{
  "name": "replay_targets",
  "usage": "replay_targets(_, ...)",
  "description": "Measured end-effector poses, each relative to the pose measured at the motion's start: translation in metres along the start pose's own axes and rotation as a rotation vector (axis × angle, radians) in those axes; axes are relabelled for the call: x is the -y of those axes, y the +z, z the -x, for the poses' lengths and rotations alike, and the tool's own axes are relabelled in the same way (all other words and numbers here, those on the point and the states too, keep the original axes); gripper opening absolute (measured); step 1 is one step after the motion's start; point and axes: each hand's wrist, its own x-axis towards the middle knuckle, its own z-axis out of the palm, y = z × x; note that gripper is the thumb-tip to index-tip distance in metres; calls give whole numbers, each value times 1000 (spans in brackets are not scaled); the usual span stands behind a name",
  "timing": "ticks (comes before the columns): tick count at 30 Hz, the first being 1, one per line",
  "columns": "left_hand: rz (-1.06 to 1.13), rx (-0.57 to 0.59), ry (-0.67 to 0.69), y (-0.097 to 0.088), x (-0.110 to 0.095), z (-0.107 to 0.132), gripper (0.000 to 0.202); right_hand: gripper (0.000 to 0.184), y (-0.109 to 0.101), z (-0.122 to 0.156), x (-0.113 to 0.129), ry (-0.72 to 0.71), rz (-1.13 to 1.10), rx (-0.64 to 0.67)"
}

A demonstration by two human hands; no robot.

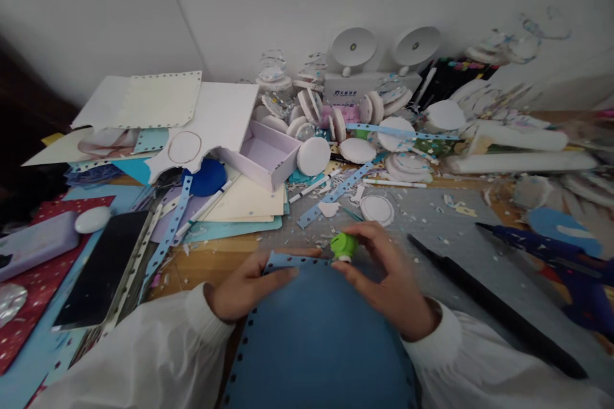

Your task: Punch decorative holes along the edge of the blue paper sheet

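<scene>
Across the back of the desk (206,262), a clutter of white discs, paper strips and card leans toward the wall, and a grey mat (451,211) covers the middle and right, sprinkled with scraps. The blue sheet (326,339) lies nearest the person, small dark holes running up its left edge and along its top. A dark blue glue gun (570,268) sits at the far right, beyond a long black tool (503,313) lying aslant. The left hand (240,287) pinches the sheet near its upper left corner, thumb on top, fingers behind the edge. The right hand (391,278) (slightly blurred) grips the green punch (344,246) between thumb and forefinger, at the sheet's top edge. A dark-screened phone (105,268) rests well to the left.
</scene>
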Motion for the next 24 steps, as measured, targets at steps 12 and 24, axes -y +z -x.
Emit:
replay_targets(12, -34, -64, -11, -5, -4, 3, 34, 34, -9, -6, 3, -117, 71, 170)
replay_targets(24, -166, -4, 131, -5, -10, 2, 29, 37, -10, -7, -1, -195, 113, 168)
